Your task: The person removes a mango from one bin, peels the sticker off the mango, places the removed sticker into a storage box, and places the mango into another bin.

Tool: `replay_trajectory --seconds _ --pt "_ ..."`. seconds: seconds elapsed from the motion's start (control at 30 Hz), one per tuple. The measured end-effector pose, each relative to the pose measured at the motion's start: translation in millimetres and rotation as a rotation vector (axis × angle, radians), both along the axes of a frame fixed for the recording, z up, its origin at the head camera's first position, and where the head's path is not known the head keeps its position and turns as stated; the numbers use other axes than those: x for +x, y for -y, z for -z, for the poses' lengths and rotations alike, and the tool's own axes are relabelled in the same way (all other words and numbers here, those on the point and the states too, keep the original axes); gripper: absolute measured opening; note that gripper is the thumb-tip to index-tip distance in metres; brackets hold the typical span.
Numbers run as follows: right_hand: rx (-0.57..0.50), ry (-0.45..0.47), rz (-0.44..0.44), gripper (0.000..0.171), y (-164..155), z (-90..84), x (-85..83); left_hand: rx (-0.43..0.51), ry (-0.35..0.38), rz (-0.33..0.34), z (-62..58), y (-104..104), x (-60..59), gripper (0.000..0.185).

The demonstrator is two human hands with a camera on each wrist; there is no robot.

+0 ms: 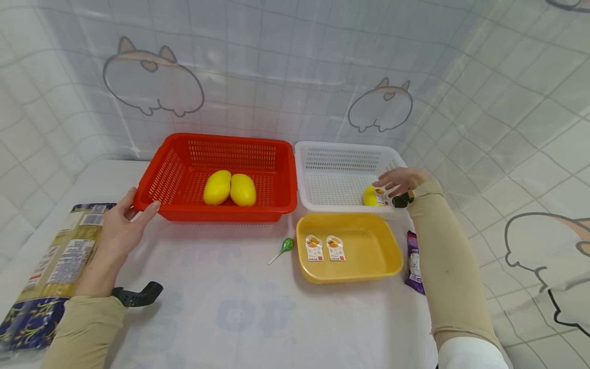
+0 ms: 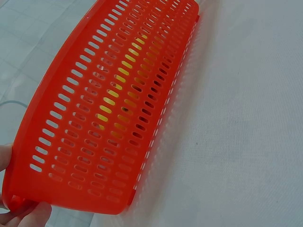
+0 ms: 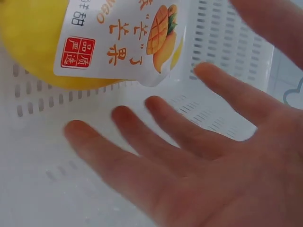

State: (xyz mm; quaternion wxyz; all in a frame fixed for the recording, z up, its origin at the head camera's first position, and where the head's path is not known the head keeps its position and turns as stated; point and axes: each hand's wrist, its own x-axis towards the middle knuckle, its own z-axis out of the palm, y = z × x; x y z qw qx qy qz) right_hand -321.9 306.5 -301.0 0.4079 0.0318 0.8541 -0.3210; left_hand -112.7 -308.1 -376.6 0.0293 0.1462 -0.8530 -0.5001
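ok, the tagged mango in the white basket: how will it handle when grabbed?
The mango looks smooth and rounded, so it may roll or slip on the white basket floor. Its paper tag hangs loose and would probably flop or tear if pinched alone. It seems firm, not floppy.

Perhaps a staged booth: cartoon-print backdrop (image 1: pixel 295 77).

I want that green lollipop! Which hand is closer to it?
Right. The right hand hovers over the white plastic basket behind the green lollipop; the left hand grips the red plastic basket, farther away.
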Motion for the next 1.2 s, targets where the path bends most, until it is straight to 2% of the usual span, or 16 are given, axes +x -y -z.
replay_trajectory --seconds 0.2,0.43,0.87,1.2 --pt "0.006 0.014 -0.088 0.076 -4.5 7.4 -4.0 0.004 -0.007 0.001 -0.3 -0.8 0.1 0.086" --pt "0.034 -0.024 -0.211 0.072 -3.8 10.3 -5.4 0.003 -0.009 -0.002 0.3 -1.2 0.2 0.086" --pt "-0.024 -0.010 -0.318 0.080 -4.7 19.3 -7.0 -0.005 -0.007 -0.007 0.9 -1.2 0.0 0.086" --pt "-0.041 0.016 -0.341 0.092 -3.3 22.7 -9.6 0.000 0.001 -0.007 0.1 -1.3 0.3 0.086"
